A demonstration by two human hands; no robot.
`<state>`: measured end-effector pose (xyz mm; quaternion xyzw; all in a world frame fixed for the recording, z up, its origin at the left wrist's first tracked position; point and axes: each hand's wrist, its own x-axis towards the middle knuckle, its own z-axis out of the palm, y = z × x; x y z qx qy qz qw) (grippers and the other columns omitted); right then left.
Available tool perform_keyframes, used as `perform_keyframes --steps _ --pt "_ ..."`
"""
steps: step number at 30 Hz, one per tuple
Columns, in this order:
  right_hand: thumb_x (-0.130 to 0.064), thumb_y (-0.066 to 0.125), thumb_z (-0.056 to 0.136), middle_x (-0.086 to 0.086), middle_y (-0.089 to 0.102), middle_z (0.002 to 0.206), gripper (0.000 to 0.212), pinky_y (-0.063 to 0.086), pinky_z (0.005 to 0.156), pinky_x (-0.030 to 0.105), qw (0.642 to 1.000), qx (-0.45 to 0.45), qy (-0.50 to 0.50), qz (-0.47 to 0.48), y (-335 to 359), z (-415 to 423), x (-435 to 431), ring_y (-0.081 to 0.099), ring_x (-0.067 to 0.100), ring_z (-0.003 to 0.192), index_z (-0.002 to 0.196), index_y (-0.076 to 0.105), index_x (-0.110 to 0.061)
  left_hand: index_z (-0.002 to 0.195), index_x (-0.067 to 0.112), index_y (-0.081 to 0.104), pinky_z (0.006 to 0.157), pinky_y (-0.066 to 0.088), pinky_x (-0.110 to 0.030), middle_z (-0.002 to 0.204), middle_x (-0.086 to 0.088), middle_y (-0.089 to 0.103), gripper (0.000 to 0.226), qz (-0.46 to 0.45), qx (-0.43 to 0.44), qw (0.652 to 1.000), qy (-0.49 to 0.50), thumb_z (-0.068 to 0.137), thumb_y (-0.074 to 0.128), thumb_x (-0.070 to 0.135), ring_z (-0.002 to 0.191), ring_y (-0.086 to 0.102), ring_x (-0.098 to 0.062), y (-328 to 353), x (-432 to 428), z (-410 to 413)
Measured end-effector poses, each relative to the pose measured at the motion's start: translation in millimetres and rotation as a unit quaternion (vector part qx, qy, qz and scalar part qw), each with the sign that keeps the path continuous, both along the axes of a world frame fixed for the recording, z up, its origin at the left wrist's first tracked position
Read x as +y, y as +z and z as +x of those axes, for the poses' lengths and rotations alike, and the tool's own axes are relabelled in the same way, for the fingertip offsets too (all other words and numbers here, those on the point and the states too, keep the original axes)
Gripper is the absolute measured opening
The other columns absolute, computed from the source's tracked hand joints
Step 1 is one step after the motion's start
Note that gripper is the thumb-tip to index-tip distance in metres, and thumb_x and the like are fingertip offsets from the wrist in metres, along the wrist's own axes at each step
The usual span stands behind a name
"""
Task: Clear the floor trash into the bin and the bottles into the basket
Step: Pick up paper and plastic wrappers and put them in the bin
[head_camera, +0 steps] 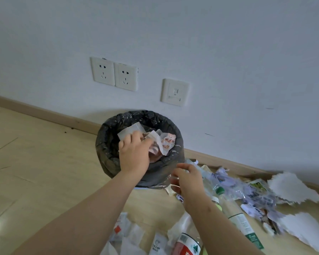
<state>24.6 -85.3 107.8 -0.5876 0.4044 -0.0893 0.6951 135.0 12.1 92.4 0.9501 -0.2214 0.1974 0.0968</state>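
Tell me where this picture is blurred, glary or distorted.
Head view: right hand and the litter beside it smear with motion blur; left hand over the bin is sharper; glare patch on the floor lower left; wide lens slightly bows the skirting.

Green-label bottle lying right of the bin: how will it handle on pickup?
The bottle lies on its side on the smooth floor, so a nudge would probably roll it. It looks clear and mostly empty, so it is likely light, and thin walls may dent under a hard squeeze. Its glossy label could be slightly slippery.
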Motion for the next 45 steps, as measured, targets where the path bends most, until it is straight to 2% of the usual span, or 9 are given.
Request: perform_keyframes --steps 4,8,16,20,24,29,35,39,45 --pt "0.000 0.045 0.089 0.009 0.058 0.077 0.017 0.041 0.050 0.026 0.999 0.029 0.012 0.004 -11 -9 -7 0.049 0.018 0.056 0.095 0.053 -0.014 0.124 0.038 0.055 0.098 0.036 -0.041 0.138 0.002 0.046 0.035 0.088 0.214 0.966 -0.113 0.095 0.037 0.029 0.128 0.034 -0.026 -3 -7 9" --pt "-0.004 0.045 0.092 0.005 0.059 0.074 0.013 0.044 0.055 0.027 0.998 0.062 0.026 -0.010 -21 -22 -18 0.052 0.018 0.058 0.093 0.054 -0.014 0.140 0.029 0.040 0.105 0.030 -0.043 0.150 -0.001 0.034 0.050 0.163 0.286 0.941 -0.074 0.097 0.021 0.046 0.136 0.030 -0.027 0 -13 8" --pt "-0.007 0.045 0.094 0.006 0.057 0.073 0.011 0.037 0.044 0.021 0.994 0.104 0.021 -0.022 -37 -51 -44 0.049 0.015 0.054 0.093 0.054 -0.013 0.139 0.014 0.030 0.102 0.035 -0.045 0.145 -0.008 0.032 0.060 -0.152 0.198 0.968 0.031 0.087 0.053 0.034 0.133 0.030 -0.030 22 -12 5" --pt "-0.005 0.044 0.095 0.007 0.055 0.070 0.012 0.034 0.036 0.019 0.995 0.099 0.021 -0.018 -39 -54 -47 0.047 0.015 0.051 0.090 0.053 -0.011 0.145 0.021 0.021 0.112 0.026 -0.046 0.155 -0.001 0.020 0.075 -0.017 0.215 0.971 -0.105 0.086 0.048 0.058 0.142 0.019 -0.024 16 -17 -2" --pt "-0.007 0.045 0.094 0.006 0.057 0.072 0.012 0.039 0.043 0.021 0.993 0.105 0.038 -0.031 -43 -56 -47 0.050 0.015 0.052 0.088 0.054 -0.012 0.127 0.019 0.045 0.093 0.046 -0.039 0.126 -0.003 0.055 0.050 0.079 0.374 0.919 -0.094 0.086 0.054 0.046 0.112 0.053 -0.024 1 -22 -7" --pt "-0.012 0.049 0.094 0.006 0.061 0.080 0.009 0.045 0.058 0.027 0.992 0.114 0.055 -0.018 -49 -61 -49 0.055 0.017 0.062 0.088 0.056 -0.014 0.114 0.018 0.054 0.084 0.049 -0.036 0.112 -0.006 0.060 0.025 0.108 0.345 0.926 -0.108 0.092 0.041 0.019 0.098 0.056 -0.025 3 -23 -7" --pt "-0.014 0.049 0.094 0.006 0.061 0.081 0.010 0.044 0.057 0.024 0.991 0.122 0.055 -0.008 -52 -62 -55 0.056 0.018 0.064 0.088 0.056 -0.014 0.113 0.025 0.058 0.070 0.044 -0.029 0.108 0.002 0.063 0.023 0.138 0.311 0.918 -0.204 0.090 0.054 0.027 0.099 0.057 -0.020 8 -23 -16" --pt "-0.015 0.051 0.093 0.006 0.062 0.078 0.009 0.047 0.062 0.030 0.990 0.131 0.048 -0.002 -56 -65 -63 0.059 0.021 0.067 0.086 0.057 -0.014 0.140 0.030 0.036 0.091 0.046 -0.035 0.136 0.007 0.049 0.062 0.086 0.312 0.920 -0.222 0.085 0.061 0.043 0.122 0.049 -0.017 12 -32 -26" --pt "-0.014 0.050 0.095 0.006 0.060 0.073 0.008 0.048 0.059 0.027 0.985 0.142 0.082 -0.050 -51 -78 -75 0.059 0.019 0.059 0.089 0.055 -0.012 0.136 0.019 0.043 0.101 0.042 -0.044 0.140 -0.002 0.042 0.061 0.018 0.061 0.953 -0.298 0.082 0.064 0.036 0.127 0.044 -0.024 18 -51 -56"
